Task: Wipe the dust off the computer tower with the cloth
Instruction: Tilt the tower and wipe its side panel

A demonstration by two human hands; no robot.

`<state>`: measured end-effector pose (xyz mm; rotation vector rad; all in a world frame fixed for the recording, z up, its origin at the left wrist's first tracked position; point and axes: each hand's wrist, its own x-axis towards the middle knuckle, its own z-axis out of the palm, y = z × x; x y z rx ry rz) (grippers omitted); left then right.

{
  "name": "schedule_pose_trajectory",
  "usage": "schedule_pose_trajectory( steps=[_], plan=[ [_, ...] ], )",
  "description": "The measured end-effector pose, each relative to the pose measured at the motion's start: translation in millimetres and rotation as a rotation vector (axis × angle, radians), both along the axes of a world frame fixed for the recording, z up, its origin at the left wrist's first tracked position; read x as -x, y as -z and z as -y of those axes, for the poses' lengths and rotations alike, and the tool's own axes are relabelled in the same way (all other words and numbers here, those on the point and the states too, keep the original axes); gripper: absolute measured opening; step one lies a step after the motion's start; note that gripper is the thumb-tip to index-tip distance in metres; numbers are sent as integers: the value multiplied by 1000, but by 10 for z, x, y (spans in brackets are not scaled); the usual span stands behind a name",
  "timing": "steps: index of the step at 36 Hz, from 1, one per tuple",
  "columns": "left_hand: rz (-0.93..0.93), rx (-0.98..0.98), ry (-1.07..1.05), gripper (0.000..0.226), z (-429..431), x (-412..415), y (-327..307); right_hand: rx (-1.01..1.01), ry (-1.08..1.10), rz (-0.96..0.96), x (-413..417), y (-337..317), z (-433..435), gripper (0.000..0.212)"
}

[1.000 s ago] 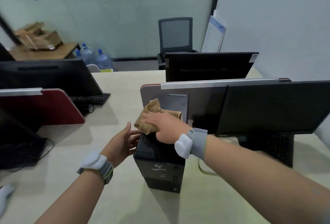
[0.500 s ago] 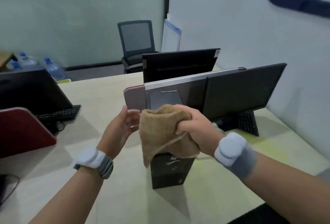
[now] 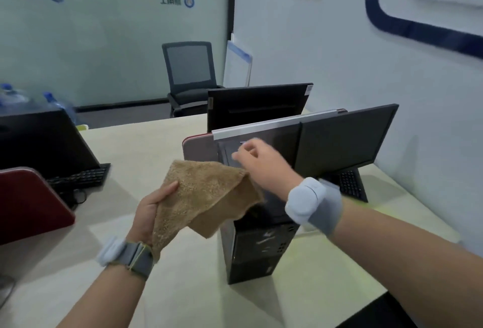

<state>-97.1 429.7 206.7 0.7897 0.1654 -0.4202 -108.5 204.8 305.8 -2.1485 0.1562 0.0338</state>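
Gripping the cloth point(image 3: 203, 197) by the computer tower point(image 3: 261, 254) is the left hand point(image 3: 149, 212); right hand point(image 3: 264, 168) grip unclear; glass point(image 3: 104, 40) reads 共享世界的美好.

Left grip point(image 3: 150, 212) pinching cloth point(image 3: 203, 191); right grip point(image 3: 264, 168) raised, fingers loosely curled.

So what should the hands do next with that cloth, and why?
Probably lower the fuzzy brown cloth onto the top of the black computer tower. The left hand holds it up in the air, clear of the tower, with the right hand at its far corner, so nothing is being wiped.
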Motion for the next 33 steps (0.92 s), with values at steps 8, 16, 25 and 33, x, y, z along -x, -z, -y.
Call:
schedule_pose_trajectory(
  steps=[8,16,25,33],
  plan=[
    [-154,113,-230,34,-542,17,384,611,143,-300,-597,169,245,80],
    [-222,54,-295,32,-679,-2,623,796,105,-470,-980,487,-172,118],
    [-259,28,-283,31,-508,-120,748,804,154,-456,-1116,717,-82,122],
    [-277,-89,-279,36,-235,-233,860,775,123,-462,-1168,712,80,121]
  ],
)
